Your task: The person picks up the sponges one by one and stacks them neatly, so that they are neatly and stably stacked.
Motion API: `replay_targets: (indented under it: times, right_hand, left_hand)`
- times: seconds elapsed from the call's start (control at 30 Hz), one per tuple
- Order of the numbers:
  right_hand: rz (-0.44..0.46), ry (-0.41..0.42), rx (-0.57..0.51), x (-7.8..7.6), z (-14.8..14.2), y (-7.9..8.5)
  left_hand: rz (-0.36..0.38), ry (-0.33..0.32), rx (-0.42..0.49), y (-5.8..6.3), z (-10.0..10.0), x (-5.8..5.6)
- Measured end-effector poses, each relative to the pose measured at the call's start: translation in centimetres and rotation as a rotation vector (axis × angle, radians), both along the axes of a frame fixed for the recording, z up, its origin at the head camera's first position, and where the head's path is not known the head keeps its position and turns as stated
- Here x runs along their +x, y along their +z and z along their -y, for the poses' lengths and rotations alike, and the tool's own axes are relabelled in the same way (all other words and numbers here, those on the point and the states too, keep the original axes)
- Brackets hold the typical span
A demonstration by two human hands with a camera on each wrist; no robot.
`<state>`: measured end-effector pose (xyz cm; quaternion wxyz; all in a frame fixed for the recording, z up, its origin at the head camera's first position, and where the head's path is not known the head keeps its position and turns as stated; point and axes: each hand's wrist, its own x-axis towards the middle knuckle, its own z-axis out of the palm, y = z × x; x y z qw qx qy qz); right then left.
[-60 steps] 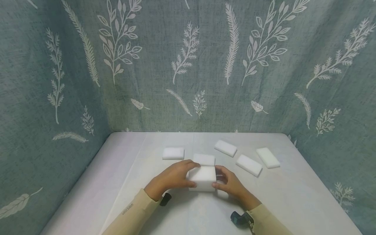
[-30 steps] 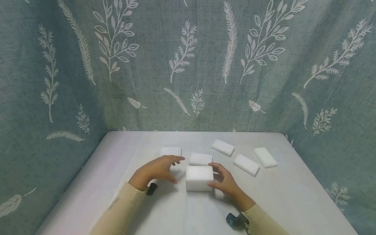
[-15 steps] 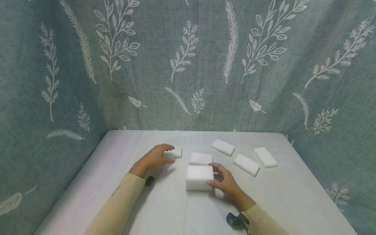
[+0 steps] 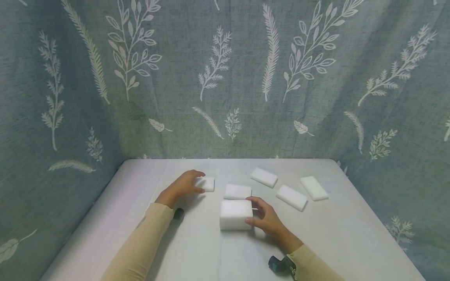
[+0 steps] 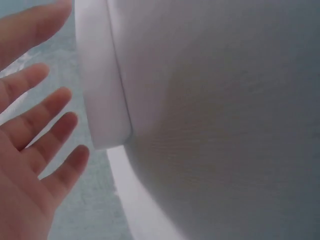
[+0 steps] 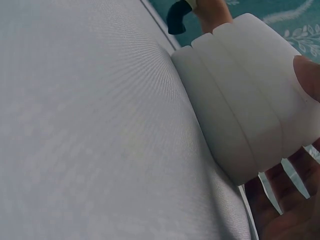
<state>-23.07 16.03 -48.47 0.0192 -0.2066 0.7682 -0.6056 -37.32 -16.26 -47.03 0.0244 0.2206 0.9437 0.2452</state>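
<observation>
A grey-green curtain [image 4: 242, 128] with white leaf prints backs the scene, and below it spreads a white table [image 4: 197, 253]. Two beige sleeves [image 4: 145, 238] reach in from 7 and 5 o'clock. With the white stack [image 4: 232, 220] as the dial's centre, the left hand [image 4: 181, 188] lies at 10, its fingers apart and gripping nothing; the right hand [image 4: 267, 220] at 3 holds the stack's right end between thumb and fingers. The stack sits on the table, at least three layers high. Flat white blocks lie round it: a near block [image 4: 209, 184] beside the left hand's fingertips between 10 and 11, contact unclear; a rear block [image 4: 237, 191] at 12; an angled block [image 4: 264, 177] at 1; and two outer blocks [image 4: 291, 198] between 2 and 3. Smallest are dark wrist devices [image 4: 279, 264].
</observation>
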Motion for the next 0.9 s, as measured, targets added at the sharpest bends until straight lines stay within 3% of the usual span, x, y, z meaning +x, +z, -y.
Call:
replay_targets:
  times: [0.47, 0.7, 0.9]
  right_hand:
    - [-0.002, -0.013, 0.017, 0.1, 0.2, -0.4]
    - [-0.015, -0.037, 0.003, -1.7, -0.3, -3.6]
    - [-0.02, -0.038, 0.006, -1.8, -0.4, -3.8]
  left_hand:
    - [0.03, 0.06, -0.019, -0.6, 0.7, -1.1]
    - [0.102, 0.135, 0.018, -1.4, 1.2, -1.7]
    - [0.124, 0.154, 0.035, -1.7, 1.3, -1.9]
